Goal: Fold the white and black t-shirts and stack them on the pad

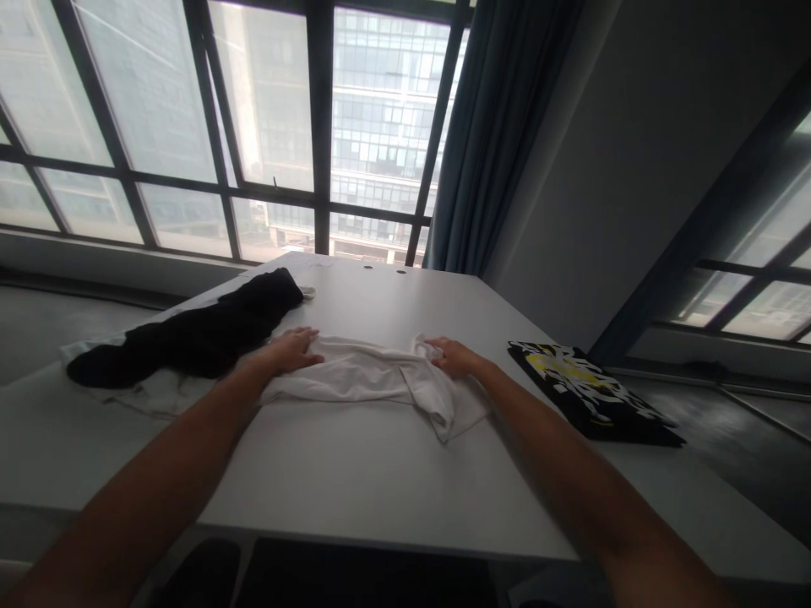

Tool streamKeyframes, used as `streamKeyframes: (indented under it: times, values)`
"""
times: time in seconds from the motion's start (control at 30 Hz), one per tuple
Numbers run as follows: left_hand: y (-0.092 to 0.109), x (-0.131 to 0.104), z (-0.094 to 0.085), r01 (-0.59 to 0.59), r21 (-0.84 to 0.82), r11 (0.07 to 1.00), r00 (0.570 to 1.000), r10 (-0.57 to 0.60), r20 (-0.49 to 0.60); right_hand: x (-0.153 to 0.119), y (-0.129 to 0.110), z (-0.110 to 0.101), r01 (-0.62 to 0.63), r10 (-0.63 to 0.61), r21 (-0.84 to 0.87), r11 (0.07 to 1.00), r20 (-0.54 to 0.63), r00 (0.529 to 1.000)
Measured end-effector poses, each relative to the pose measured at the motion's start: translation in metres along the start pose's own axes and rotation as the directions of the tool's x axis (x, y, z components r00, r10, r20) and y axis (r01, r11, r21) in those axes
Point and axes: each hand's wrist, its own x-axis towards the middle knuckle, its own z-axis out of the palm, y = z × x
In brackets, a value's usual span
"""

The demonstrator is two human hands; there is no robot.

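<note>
The left hand lies open on the left end of the white cloth; the right hand pinches its right end; the cloth lies on the white surface, between black clothes.

The crumpled white garment is soft, matt cloth with creases; the long black garment is matt cloth, too. The broad white tabletop looks smooth, with a faint sheen.

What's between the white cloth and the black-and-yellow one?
Between the white cloth and the black-and-yellow one are the right arm and some table, in the head view.
</note>
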Motion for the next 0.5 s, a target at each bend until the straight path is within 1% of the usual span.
streamKeyframes:
  times: [0.1, 0.17, 0.2, 0.23, 0.27, 0.33, 0.37, 0.4, 0.43, 0.5]
  values:
    - [0.001, 0.003, 0.002, 0.046, -0.06, 0.997, 0.999, -0.045, 0.008, 0.007, -0.004, 0.001, -0.013, 0.014, -0.02, 1.0, 0.066, 0.998]
    - [0.0, 0.003, -0.002, 0.064, -0.12, 0.991, 0.998, -0.066, -0.014, 0.007, 0.001, -0.009, -0.035, 0.043, -0.073, 0.997, 0.102, 0.994]
    - [-0.002, 0.003, -0.005, 0.068, -0.138, 0.988, 0.996, -0.075, -0.05, 0.006, 0.007, -0.016, -0.061, 0.072, -0.108, 0.992, 0.099, 0.992]
    - [-0.005, 0.002, -0.009, 0.069, -0.147, 0.987, 0.99, -0.086, -0.113, 0.003, 0.014, -0.025, -0.099, 0.11, -0.141, 0.985, 0.075, 0.991]
    - [-0.009, 0.001, -0.013, 0.069, -0.155, 0.985, 0.975, -0.1, -0.197, 0.0, 0.024, -0.035, -0.145, 0.153, -0.172, 0.974, 0.034, 0.988]
    - [-0.017, 0.0, -0.021, 0.087, -0.196, 0.977, 0.919, -0.155, -0.362, -0.009, 0.045, -0.056, -0.237, 0.233, -0.201, 0.95, -0.046, 0.971]
    - [-0.021, -0.001, -0.025, 0.102, -0.232, 0.967, 0.891, -0.192, -0.41, -0.013, 0.055, -0.066, -0.28, 0.271, -0.192, 0.94, -0.074, 0.96]
    - [-0.024, -0.001, -0.029, 0.118, -0.268, 0.956, 0.876, -0.228, -0.425, -0.018, 0.066, -0.075, -0.323, 0.315, -0.161, 0.933, -0.075, 0.946]
    - [-0.027, 0.0, -0.033, 0.134, -0.295, 0.946, 0.875, -0.253, -0.412, -0.022, 0.074, -0.083, -0.364, 0.36, -0.117, 0.924, -0.057, 0.931]
    - [-0.028, 0.004, -0.045, 0.146, -0.321, 0.936, 0.894, -0.264, -0.362, -0.029, 0.088, -0.1, -0.434, 0.434, -0.01, 0.901, 0.031, 0.9]
